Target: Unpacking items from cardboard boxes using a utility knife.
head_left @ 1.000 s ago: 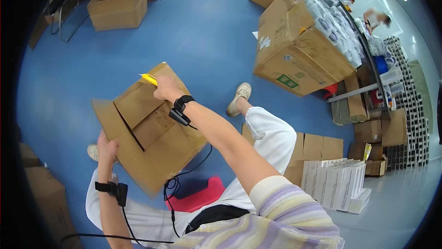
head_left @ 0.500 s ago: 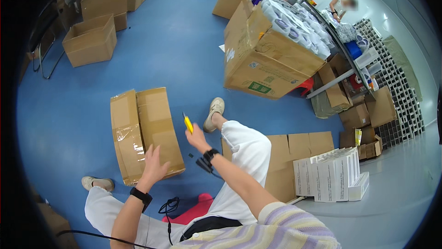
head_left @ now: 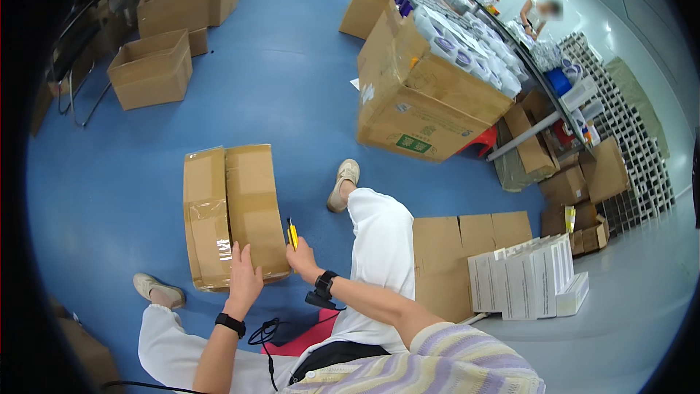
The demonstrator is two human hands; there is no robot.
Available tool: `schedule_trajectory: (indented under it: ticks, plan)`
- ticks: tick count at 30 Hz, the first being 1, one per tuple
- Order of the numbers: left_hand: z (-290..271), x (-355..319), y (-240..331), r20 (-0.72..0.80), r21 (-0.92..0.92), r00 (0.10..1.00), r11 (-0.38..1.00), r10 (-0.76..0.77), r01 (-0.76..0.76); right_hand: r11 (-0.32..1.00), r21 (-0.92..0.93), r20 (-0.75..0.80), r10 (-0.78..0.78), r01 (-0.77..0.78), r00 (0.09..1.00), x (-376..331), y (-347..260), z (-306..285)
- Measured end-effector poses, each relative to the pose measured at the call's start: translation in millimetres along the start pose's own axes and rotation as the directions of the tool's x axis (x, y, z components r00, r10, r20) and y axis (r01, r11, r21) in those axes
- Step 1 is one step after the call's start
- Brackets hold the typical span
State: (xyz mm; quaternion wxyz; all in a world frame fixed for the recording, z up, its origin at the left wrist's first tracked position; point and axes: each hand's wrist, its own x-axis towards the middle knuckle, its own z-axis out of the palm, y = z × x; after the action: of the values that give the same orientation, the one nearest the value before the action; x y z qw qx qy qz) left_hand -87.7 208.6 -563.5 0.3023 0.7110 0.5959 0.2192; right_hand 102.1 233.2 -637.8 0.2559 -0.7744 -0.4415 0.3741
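Observation:
A brown cardboard box (head_left: 251, 193) lies on the blue floor in front of me, between my feet. Its two top flaps meet with a narrow dark gap, and shiny clear tape shows on the left flap and near edge. My left hand (head_left: 245, 277) rests on the near part of the top, fingers stretched out beside the gap, holding nothing. Close to the box's near right corner, my right hand (head_left: 302, 259) grips a yellow utility knife (head_left: 292, 235), its tip pointing away from me. Each wrist wears a black band.
A large carton (head_left: 430, 113) packed with white-wrapped items stands far right. Open cardboard boxes (head_left: 151, 69) sit far left. Flattened cardboard (head_left: 441, 259) and white boxes (head_left: 521, 281) are at my right. A black cable (head_left: 264, 332) lies over a red stool (head_left: 310, 336). Someone (head_left: 536, 15) works behind a table.
My right hand has come down and left with the knife, nearer the box's right side. My left hand's fingers are closer together. The view has shifted slightly.

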Motion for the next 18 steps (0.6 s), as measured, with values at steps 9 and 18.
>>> schedule_trajectory:
  ticks: [9, 18]
  plan:
    - [-107.9, -68.0, -181.5, -0.459, 0.606, 0.844, 0.597, -0.277, 0.526, 0.816, 0.376, 0.774, -0.016, -0.439, 0.633, -139.3, -52.0, 69.7]
    - [-116.4, 14.0, -65.0, -0.119, 0.491, 0.841, 0.704, -0.529, 0.513, 0.948, 0.189, 0.772, 0.017, -0.255, 0.635, -4.0, -62.9, -69.5]
